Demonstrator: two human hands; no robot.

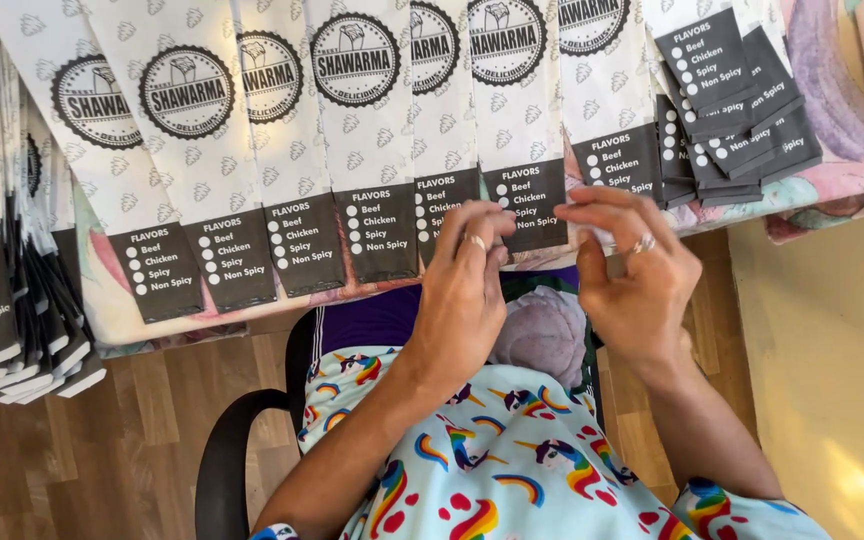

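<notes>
White paper sleeves with a round black emblem and a dark printed lower end lie side by side along the table edge. My left hand (462, 295), a ring on one finger, pinches the dark bottom end of one paper sleeve (530, 150). My right hand (637, 280), also ringed, meets it from the right, fingertips closed on that sleeve's right edge. A small white bit shows under the right thumb. Both hands hover at the table's near edge above my lap.
A thick fanned stack of the same sleeves (12, 330) hangs over the table's left end. A smaller pile (742, 120) lies at the upper right on the colourful tablecloth (842, 175). A black chair arm (227, 460), wooden floor (122, 430) and a purple bundle (542, 335) are below.
</notes>
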